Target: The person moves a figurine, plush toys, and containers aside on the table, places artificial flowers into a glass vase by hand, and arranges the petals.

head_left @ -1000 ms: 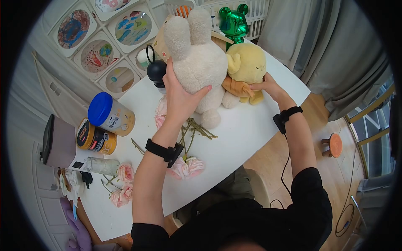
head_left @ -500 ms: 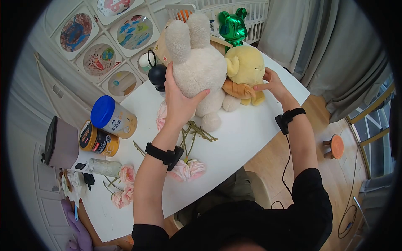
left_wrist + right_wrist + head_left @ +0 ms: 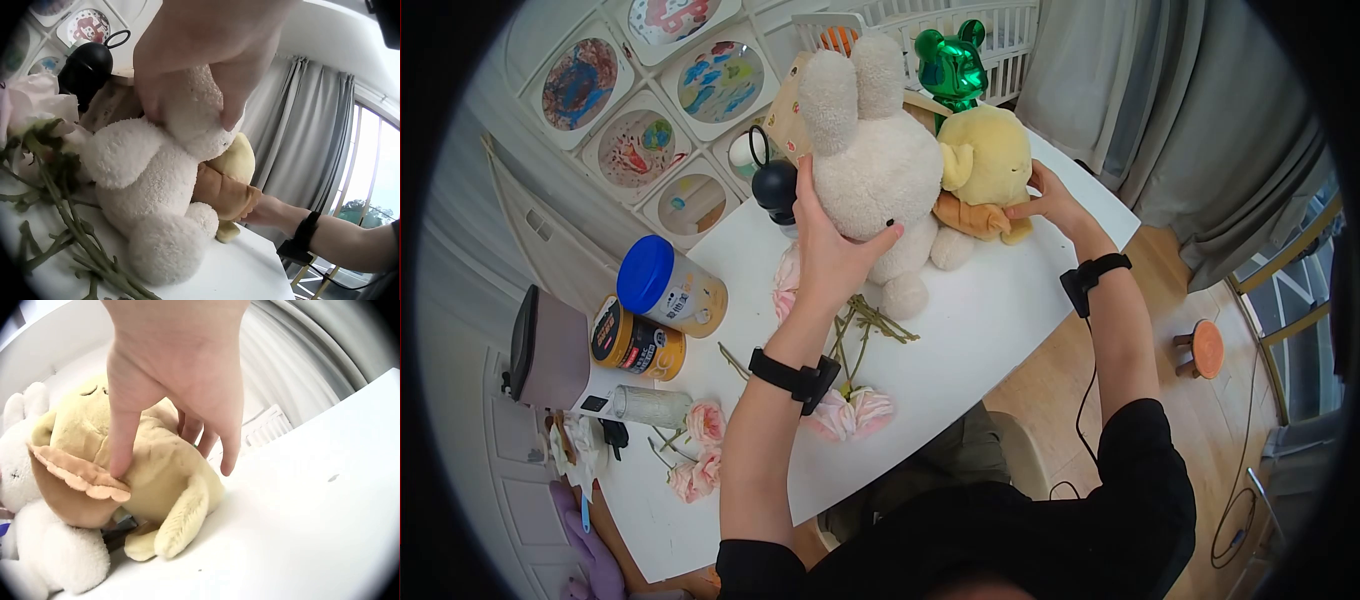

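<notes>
In the head view my left hand (image 3: 835, 250) holds a white plush rabbit (image 3: 880, 165) at the head, thumb spread across the face near a small black eye. The rabbit sits upright on the white table, its ears pointing up; the left wrist view shows its fuzzy body (image 3: 150, 181) below my fingers. Against its side leans a yellow plush toy (image 3: 992, 150) with an orange-brown scalloped piece (image 3: 968, 215) at its front. My right hand (image 3: 1055, 205) grips this toy, its thumb (image 3: 125, 447) by the scalloped edge and the other fingers behind the body.
Pink roses (image 3: 845, 412) with green stems lie before the rabbit, and more roses (image 3: 700, 455) lie by a glass vase (image 3: 648, 404). Two tubs, one with a blue lid (image 3: 645, 273), stand left. Behind are a black bottle (image 3: 775, 187) and a shiny green bear figure (image 3: 952, 70).
The rabbit's head has turned a little, so that one black eye now shows beside my left thumb. The yellow toy's head has tipped slightly toward the rabbit. Both hands keep their hold.
</notes>
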Available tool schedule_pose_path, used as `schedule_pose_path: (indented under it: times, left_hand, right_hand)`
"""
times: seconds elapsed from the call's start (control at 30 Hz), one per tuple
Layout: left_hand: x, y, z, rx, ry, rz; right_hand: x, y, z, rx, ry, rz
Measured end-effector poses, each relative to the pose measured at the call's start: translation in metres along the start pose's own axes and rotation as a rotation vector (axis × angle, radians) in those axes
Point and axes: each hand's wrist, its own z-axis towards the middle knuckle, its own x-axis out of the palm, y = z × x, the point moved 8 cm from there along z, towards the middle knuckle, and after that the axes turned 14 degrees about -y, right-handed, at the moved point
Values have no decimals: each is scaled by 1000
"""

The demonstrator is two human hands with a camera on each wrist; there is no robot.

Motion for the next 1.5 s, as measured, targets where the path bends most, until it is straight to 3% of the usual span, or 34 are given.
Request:
schedule_pose_path:
  times: [0.33,0.77,0.93,1.17,1.3,1.4,1.5]
  left_hand:
    - [-7,10,1,-130,75,11]
    - [-28,-20,5,-103,54,-11]
    - [-72,-44,20,-138,-54,-149]
    - [-164,-107,11,22,-186,-258]
    - [-212,-121,-25,98,-229,-216]
    - [-251,-120,-71,151,-218,-105]
    - [-287,-99,-120,131,-143,-43]
  right_hand:
    - [-15,1,-3,39,10,93]
    - [1,16,0,25,121,8]
    - [-15,6,1,85,80,-43]
    - [-47,6,-9,144,-61,-85]
    - [-78,33,-32,26,-207,-311]
    - [-65,100,-72,-160,-170,-284]
    - [-18,166,-118,-431,4,-183]
